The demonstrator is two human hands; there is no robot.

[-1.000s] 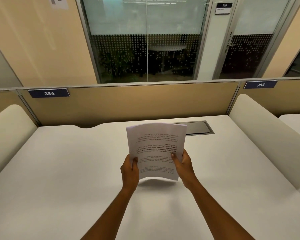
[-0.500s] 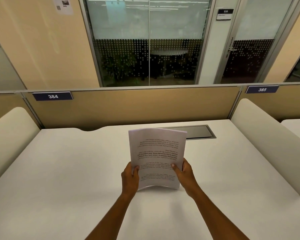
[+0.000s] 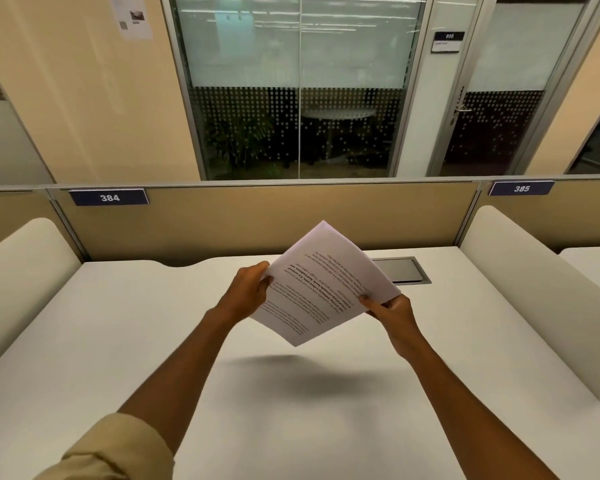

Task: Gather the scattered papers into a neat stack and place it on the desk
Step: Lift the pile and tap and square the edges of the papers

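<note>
A stack of white printed papers (image 3: 323, 285) hangs in the air above the white desk (image 3: 153, 341), turned like a diamond with one corner pointing down. My left hand (image 3: 248, 292) grips its left edge. My right hand (image 3: 390, 311) pinches its right corner, thumb on top. The text on the top sheet reads upside down. The stack's shadow falls on the desk below it.
A tan partition (image 3: 257, 216) with labels 384 and 385 closes the desk's far side. Rounded white dividers (image 3: 534, 289) flank both sides. A grey cable hatch (image 3: 404, 270) is set into the desk behind the papers.
The stack stood upright with its lower edge near the desk. Both hands have lifted it and rotated it, so it now hangs tilted above the desk.
</note>
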